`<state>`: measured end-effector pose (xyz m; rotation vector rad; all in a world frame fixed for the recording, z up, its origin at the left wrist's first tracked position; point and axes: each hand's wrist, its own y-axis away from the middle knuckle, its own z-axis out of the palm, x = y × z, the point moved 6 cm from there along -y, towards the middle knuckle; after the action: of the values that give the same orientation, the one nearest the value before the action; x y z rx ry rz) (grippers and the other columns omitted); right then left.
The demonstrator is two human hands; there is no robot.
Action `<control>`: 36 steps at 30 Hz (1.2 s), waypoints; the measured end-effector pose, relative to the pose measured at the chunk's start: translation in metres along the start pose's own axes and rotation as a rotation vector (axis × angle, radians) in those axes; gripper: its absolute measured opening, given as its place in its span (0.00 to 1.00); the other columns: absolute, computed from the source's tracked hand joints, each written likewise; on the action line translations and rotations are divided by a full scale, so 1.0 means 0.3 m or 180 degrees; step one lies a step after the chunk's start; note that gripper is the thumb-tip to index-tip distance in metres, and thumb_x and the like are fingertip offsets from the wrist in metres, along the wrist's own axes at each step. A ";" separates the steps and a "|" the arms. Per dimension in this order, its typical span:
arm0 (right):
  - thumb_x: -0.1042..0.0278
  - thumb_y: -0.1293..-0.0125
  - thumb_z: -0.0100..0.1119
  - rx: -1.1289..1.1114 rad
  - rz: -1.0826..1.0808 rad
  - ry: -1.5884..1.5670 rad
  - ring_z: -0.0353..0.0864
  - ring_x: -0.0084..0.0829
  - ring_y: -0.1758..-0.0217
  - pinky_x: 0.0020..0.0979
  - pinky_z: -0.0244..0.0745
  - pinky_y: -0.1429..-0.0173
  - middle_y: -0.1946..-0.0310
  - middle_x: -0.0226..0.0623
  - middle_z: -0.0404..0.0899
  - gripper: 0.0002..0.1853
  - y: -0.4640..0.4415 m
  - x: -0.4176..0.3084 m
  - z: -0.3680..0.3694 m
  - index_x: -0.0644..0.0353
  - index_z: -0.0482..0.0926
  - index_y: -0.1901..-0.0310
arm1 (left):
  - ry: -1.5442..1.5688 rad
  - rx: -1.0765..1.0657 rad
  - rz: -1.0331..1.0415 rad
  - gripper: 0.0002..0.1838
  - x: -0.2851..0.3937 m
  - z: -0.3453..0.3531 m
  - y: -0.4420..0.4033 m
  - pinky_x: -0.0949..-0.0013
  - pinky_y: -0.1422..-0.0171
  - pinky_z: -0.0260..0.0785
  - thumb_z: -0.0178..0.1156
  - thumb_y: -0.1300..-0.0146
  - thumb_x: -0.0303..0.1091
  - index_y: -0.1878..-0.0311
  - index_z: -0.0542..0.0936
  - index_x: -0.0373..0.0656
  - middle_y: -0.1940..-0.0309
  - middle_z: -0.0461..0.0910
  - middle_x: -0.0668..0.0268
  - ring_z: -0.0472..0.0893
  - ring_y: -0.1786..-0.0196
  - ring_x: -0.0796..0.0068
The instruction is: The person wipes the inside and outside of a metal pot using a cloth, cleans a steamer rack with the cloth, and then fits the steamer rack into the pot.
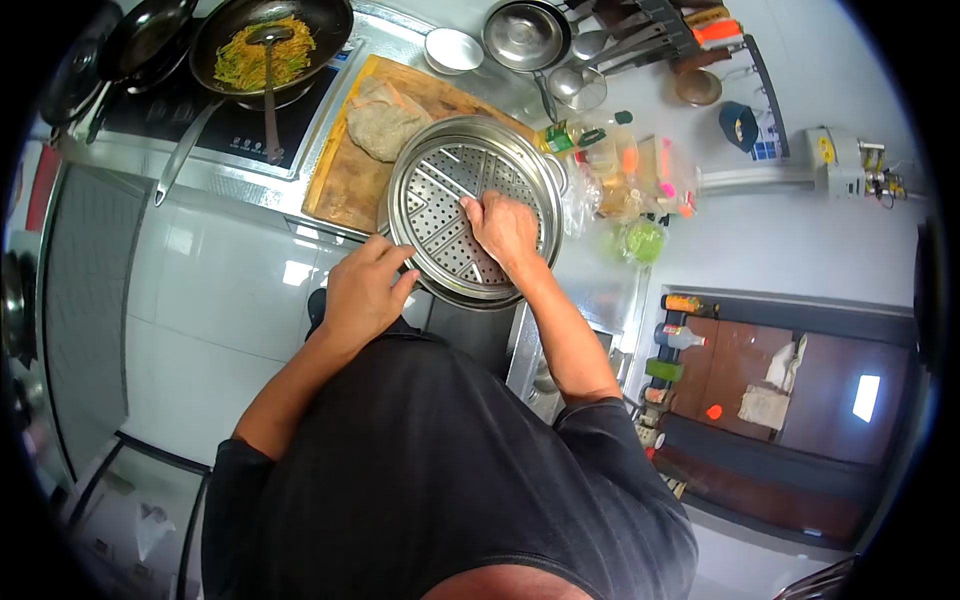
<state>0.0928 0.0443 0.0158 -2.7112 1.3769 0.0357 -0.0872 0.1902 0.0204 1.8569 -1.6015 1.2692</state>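
Note:
A round metal steamer tray (430, 190) with many small holes and raised ribs sits in a steel steamer pot (553, 215) in front of me. My right hand (505, 232) reaches down onto the tray, its fingers curled at a rib; the fingertips are partly hidden. At the pot's near left rim is my left hand (365, 290), thumb and fingers apart, with the fingertips at the rim. Whether they press on it I cannot tell. Behind the pot, a bunched greyish cloth (385, 120) lies on a wooden cutting board (335, 190).
On the cooktop (240, 135) at the left stands a wok (335, 40) of shredded food with a spatula (269, 100) in it; the wok handle juts toward me. A metal bowl (453, 50), pans, hanging utensils, an oil bottle (565, 136) and plastic bags (610, 180) line the back and right.

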 end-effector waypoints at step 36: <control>0.48 0.32 0.55 0.0099 0.0976 -0.1543 0.78 0.54 0.72 0.47 0.71 0.65 0.79 0.50 0.77 0.25 0.344 0.265 -0.334 0.65 0.76 0.74 | -0.2504 0.0104 0.0421 0.30 -0.004 0.053 -0.484 0.58 0.50 0.74 0.71 0.45 0.47 0.45 0.74 0.39 0.55 0.79 0.56 0.81 0.52 0.55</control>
<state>0.0540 -0.0901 0.1021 -2.2242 1.5825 0.6393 0.0530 0.2194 0.0494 2.4822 -2.1003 0.6118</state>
